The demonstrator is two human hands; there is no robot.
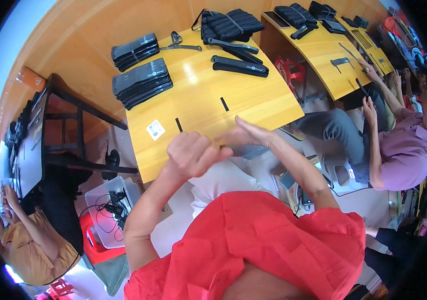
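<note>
The left hand [193, 154] is closed in a fist around one end of a flat, dark grey strip-shaped piece [246, 150]. The right hand [246, 134] lies over the piece with fingers extended and flat, pressing on its top. The piece sits between both hands, just at the near edge of the smooth yellow wooden table [208, 100]. Two short black strips [224, 104] lie on the table just beyond the hands. Stacks of flat black matte pieces [142, 82] rest farther back.
</note>
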